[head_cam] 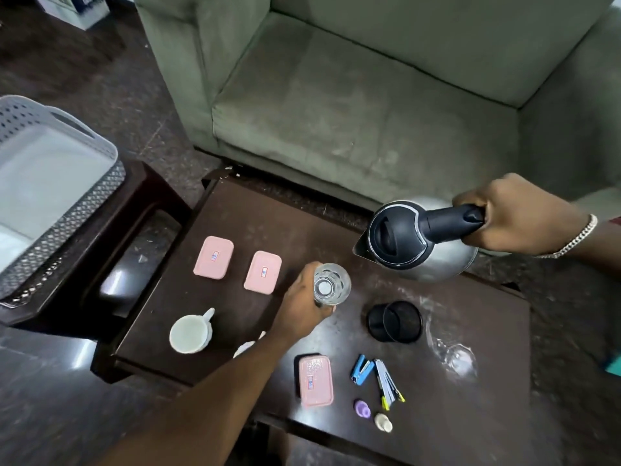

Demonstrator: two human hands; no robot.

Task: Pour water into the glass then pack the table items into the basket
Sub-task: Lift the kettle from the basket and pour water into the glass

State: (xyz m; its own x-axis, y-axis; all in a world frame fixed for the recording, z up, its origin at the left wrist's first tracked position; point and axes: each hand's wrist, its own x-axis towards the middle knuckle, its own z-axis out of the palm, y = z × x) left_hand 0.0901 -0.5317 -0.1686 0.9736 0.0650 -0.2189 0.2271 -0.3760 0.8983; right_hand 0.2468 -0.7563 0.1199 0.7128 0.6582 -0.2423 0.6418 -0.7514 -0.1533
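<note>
My left hand (302, 304) grips a clear patterned glass (331, 284), held upright a little above the dark wooden table (487, 415). My right hand (517, 216) holds the black handle of a steel kettle (420, 243). The kettle hangs just right of the glass, and its spout points left towards the rim. No water stream is visible. The grey perforated basket (77, 210) stands on a side table at the far left, apart from both hands.
On the table lie three pink lidded boxes (214, 257) (262, 272) (316, 381), a white cup (191, 332), a black mesh pen holder (395, 321), a blue stapler (362, 369), pens (388, 385), a second clear glass (458, 359) on its side and small round pieces (362, 408). A green sofa (369, 112) stands behind.
</note>
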